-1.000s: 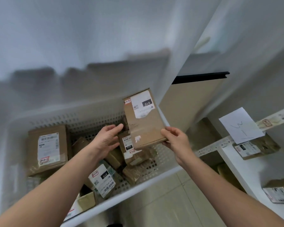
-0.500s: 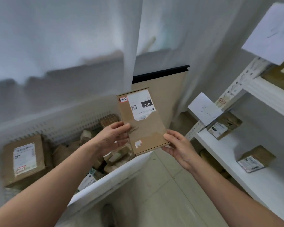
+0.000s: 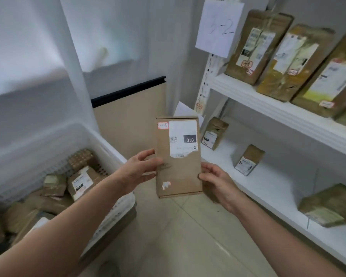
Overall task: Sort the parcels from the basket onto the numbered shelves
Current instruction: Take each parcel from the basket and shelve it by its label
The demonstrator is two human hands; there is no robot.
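A flat brown parcel [image 3: 178, 170] with a white label reading 010 and a small red-edged sticker stands upright in front of me over the tiled floor. My left hand [image 3: 137, 171] grips its left edge, and my right hand [image 3: 216, 180] holds its right edge. The white perforated basket [image 3: 108, 144] sits at the lower left with several brown parcels inside. To the right stands a white shelf unit [image 3: 268, 102]; a paper sign [image 3: 218, 27] on its post is marked with a handwritten number ending in 2.
Three tall parcels [image 3: 258, 47] lean on the upper shelf. The lower shelf [image 3: 272, 188] carries a few small boxes with bare white space between them. A beige panel with a dark top edge [image 3: 128, 90] stands behind the basket. Grey curtains hang at the left.
The parcel has been lifted out of the basket and carried right toward the shelves. My view has swung right, so the basket now lies at the lower left and the upper shelf shows.
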